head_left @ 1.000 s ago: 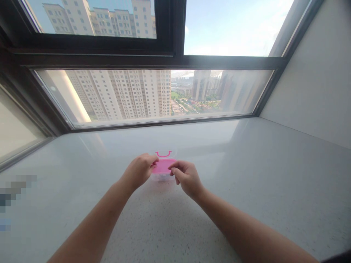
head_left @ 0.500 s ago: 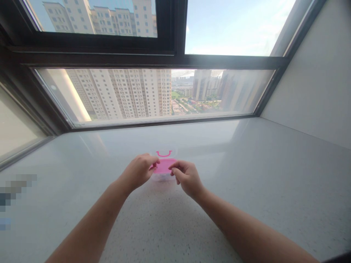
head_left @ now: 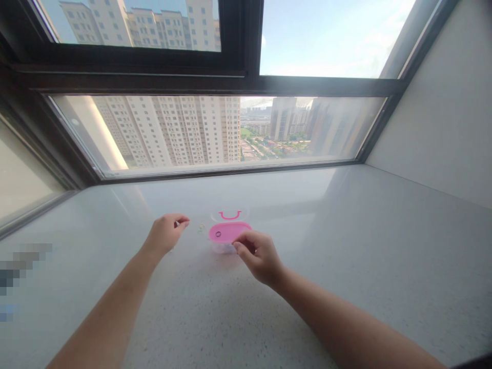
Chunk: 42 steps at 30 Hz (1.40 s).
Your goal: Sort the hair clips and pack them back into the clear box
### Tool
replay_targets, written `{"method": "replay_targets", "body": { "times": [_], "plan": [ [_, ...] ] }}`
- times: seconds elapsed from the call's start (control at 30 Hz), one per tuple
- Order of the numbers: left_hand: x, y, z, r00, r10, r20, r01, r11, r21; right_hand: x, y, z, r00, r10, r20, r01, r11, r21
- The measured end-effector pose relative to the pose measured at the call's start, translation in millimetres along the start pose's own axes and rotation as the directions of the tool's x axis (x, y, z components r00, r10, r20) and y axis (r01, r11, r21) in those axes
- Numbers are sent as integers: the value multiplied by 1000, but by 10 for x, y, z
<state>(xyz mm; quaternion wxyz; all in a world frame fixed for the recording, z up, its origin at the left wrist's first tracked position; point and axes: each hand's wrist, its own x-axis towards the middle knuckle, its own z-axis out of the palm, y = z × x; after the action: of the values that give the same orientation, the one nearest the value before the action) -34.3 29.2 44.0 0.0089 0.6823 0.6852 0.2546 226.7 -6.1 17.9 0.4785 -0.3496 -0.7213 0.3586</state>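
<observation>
A small clear plastic box with a pink lid [head_left: 227,231] stands on the pale speckled sill [head_left: 346,246]. A tiny dark ring lies on the lid. The box's pink handle [head_left: 229,215] shows behind it. My right hand [head_left: 258,255] pinches the lid's near right edge, fingers curled. My left hand [head_left: 166,233] hovers left of the box, apart from it, thumb and forefinger pressed together; whether anything is in them is too small to see. Two tiny pale rings [head_left: 201,226] lie on the sill between my left hand and the box.
A dark-framed window [head_left: 246,82] runs along the back of the sill, with tower blocks outside. A white wall [head_left: 442,118] rises on the right. A blurred patch sits at the left edge.
My left hand has left the box and moved to the left. The pink lid and the small rings beside it are now uncovered. My right hand stays at the lid's edge.
</observation>
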Motion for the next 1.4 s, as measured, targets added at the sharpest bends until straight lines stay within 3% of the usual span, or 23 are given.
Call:
{"method": "replay_targets", "body": {
  "times": [0.23,0.5,0.8,0.97,1.13,1.23,1.4],
  "plan": [
    [17,-39,358,991,94,91,-94,996,1,-24,-10,20,992,-119,50,125,982,-139],
    [40,-21,434,980,148,132,-151,989,13,-19,1,24,989,-137,63,145,975,-165],
    [107,-51,626,987,102,126,-105,994,21,-26,-9,28,985,-162,65,170,972,-164],
    [47,35,436,998,54,42,-52,998,-44,-24,5,34,984,-177,32,180,971,-155],
    [-255,337,109,998,43,-34,-49,983,-179,-21,3,40,995,-103,3,102,988,-117],
    [-518,545,50,997,68,24,-49,875,-482,-30,3,82,999,-10,36,11,1000,-28],
    [-806,749,150,990,73,117,32,704,-709,-61,-9,141,986,104,134,-121,986,119]
  ]
}}
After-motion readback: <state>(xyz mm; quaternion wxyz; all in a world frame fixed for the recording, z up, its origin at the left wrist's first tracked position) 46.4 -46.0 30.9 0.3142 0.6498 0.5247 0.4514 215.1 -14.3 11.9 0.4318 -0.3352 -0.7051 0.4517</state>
